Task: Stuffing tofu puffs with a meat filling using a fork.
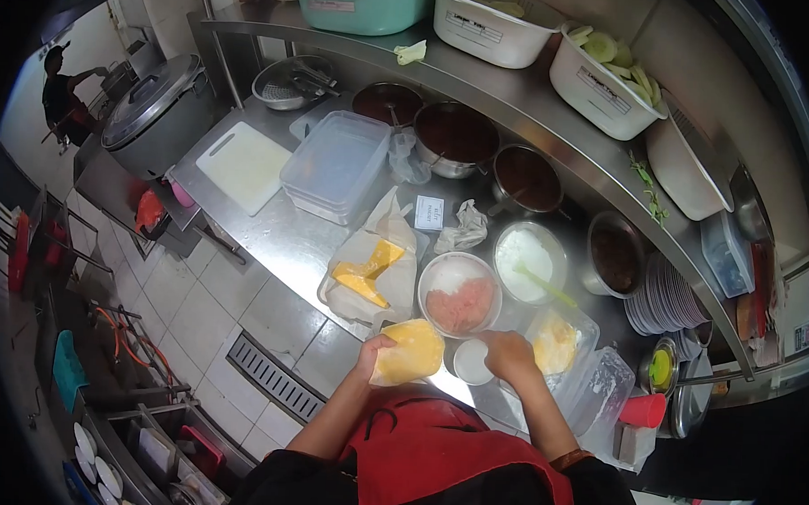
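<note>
My left hand (373,361) grips a yellow dough wrapper (410,353), apparently floured, just in front of the counter edge. At the rim of a small white cup (473,362) is my right hand (510,357), its fingers bent; whether they pinch anything is hidden. Pink minced filling (462,304) lies in a white bowl (437,271) beyond the cup. Yellow dough pieces (371,273) rest on paper (385,224) to the left. On the right, a clear plastic container (587,325) holds more yellow dough (555,344).
A bowl of white powder (523,258) holds a green-handled utensil. Pots of dark sauce (456,129) line the back under a steel shelf (519,98) with plastic tubs (604,92). Stacked containers (337,161) and a cutting board (244,167) sit left. A person (66,95) stands far left.
</note>
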Available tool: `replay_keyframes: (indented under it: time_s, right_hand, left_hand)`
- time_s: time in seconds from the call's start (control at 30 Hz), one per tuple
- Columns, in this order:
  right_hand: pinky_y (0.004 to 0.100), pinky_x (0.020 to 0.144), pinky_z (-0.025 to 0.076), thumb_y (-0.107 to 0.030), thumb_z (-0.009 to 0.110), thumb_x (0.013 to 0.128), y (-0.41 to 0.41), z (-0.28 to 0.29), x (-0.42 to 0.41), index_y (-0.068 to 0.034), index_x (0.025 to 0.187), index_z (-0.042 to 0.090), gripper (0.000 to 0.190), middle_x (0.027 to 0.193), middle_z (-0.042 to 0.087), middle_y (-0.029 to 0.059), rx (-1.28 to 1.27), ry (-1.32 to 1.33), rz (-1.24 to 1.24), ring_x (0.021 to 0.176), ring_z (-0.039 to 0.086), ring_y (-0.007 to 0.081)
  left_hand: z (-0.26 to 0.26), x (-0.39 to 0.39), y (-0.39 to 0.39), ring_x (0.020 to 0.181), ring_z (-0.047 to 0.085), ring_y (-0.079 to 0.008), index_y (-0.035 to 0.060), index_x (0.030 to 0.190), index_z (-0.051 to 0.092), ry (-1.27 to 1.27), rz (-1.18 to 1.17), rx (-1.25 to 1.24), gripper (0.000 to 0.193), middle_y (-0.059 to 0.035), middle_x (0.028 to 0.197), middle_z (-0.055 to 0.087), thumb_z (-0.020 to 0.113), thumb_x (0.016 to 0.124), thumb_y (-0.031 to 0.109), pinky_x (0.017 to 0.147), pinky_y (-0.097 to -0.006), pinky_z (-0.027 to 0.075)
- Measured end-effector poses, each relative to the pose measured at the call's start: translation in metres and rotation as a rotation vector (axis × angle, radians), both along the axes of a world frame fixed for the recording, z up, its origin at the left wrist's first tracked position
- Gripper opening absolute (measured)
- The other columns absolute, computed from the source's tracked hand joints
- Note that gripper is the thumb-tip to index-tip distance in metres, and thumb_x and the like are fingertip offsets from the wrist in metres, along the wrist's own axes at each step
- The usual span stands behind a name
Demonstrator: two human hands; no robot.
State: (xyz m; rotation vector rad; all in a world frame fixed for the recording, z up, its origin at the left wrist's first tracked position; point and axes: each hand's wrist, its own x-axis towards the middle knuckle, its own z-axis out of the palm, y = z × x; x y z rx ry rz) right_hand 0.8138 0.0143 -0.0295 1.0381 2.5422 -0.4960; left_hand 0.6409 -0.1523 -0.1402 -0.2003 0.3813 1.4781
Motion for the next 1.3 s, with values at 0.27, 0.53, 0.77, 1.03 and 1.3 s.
replay_keyframes:
  time_s: [0.27, 0.53, 0.77, 1.03, 1.3]
  right_hand:
    - [0.0256, 0.053, 0.04, -0.009, 0.047, 0.083, 0.038, -0.002, 0.026, -0.004, 0.105, 0.061, 0.027, 0.064, 0.056, 0.0062, -0.431, 0.431, -0.157, 0.055, 0.048, 0.013]
    - [0.0204, 0.043, 0.027, -0.011, 0.047, 0.086, 0.047, 0.017, 0.041, -0.001, 0.112, 0.055, 0.029, 0.056, 0.041, -0.0021, -0.909, 0.462, -0.42, 0.048, 0.035, 0.006]
    - [0.0203, 0.052, 0.034, -0.015, 0.055, 0.084, 0.039, 0.047, 0.068, -0.002, 0.1, 0.062, 0.021, 0.064, 0.05, -0.0009, -1.0, 0.907, -0.219, 0.056, 0.043, 0.0056]
    - [0.0225, 0.064, 0.044, -0.005, 0.062, 0.076, 0.011, 0.098, 0.049, -0.003, 0.09, 0.067, 0.015, 0.078, 0.065, 0.0055, -0.692, 0.808, -0.036, 0.07, 0.057, 0.0096]
    - [0.0239, 0.062, 0.045, -0.006, 0.062, 0.076, 0.006, 0.101, 0.052, -0.006, 0.086, 0.067, 0.011, 0.074, 0.064, 0.0054, -0.449, 0.793, -0.027, 0.065, 0.058, 0.0135]
  left_hand:
    - [0.007, -0.003, -0.004, 0.112, 0.044, -0.0398, -0.0043, 0.127, 0.033, 0.074, 0.024, -0.001, 0.063, -0.0236, 0.124, 0.042, 0.045, 0.069, 0.018, 0.094, -0.0506, 0.037]
    - [0.013, -0.013, -0.008, 0.107, 0.05, -0.0371, -0.0067, 0.124, 0.037, -0.179, 0.119, 0.302, 0.061, -0.024, 0.12, 0.047, 0.045, 0.069, 0.019, 0.093, -0.0463, 0.04]
    - [0.046, -0.004, -0.002, 0.109, 0.048, -0.0399, -0.0091, 0.125, 0.034, -0.246, 0.123, 0.328, 0.072, -0.027, 0.12, 0.045, 0.05, 0.062, 0.023, 0.094, -0.0491, 0.038]
    - [0.121, 0.016, 0.011, 0.11, 0.046, -0.0401, -0.0085, 0.126, 0.033, -0.098, 0.046, 0.329, 0.076, -0.0265, 0.122, 0.043, 0.052, 0.06, 0.024, 0.095, -0.049, 0.036]
    - [0.098, 0.018, 0.009, 0.112, 0.045, -0.0399, -0.0078, 0.127, 0.031, -0.118, 0.0, 0.29, 0.078, -0.0264, 0.124, 0.041, 0.053, 0.06, 0.025, 0.096, -0.0495, 0.036]
